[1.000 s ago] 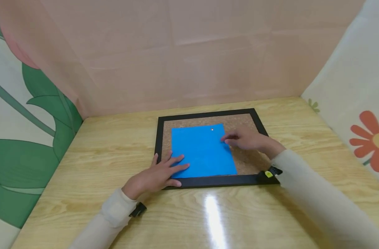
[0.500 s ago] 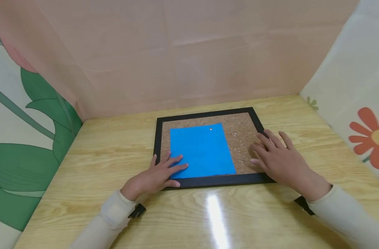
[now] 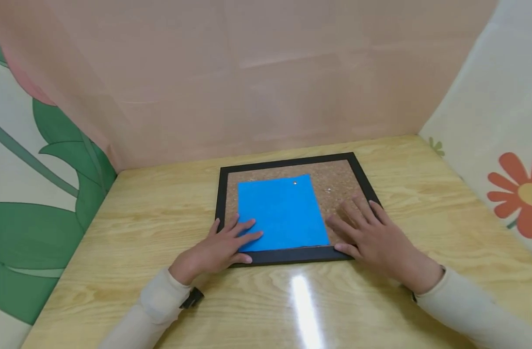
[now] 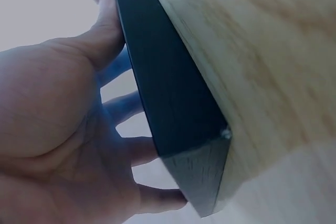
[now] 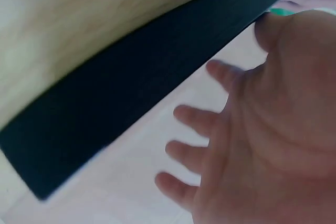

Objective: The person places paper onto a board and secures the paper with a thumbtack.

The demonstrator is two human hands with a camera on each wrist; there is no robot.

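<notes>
A blue sheet of paper lies on a cork board with a black frame. A small push pin shows near the sheet's top right corner. My left hand rests with spread fingers on the sheet's lower left corner and the frame. My right hand spreads over the board's lower right part, its thumb at the front frame bar. Seen in the right wrist view, its fingers are extended and hold nothing. In the left wrist view, the left fingers reach over the frame edge.
Small clear bits lie on the cork right of the sheet. The board lies flat on a wood-grain table. A pink cloth hangs behind it, with flower-patterned cloths at the sides.
My right hand has left the sheet's right edge, moved right and toward me, then shifted left over the board with its fingers spread. My left hand has stayed in place.
</notes>
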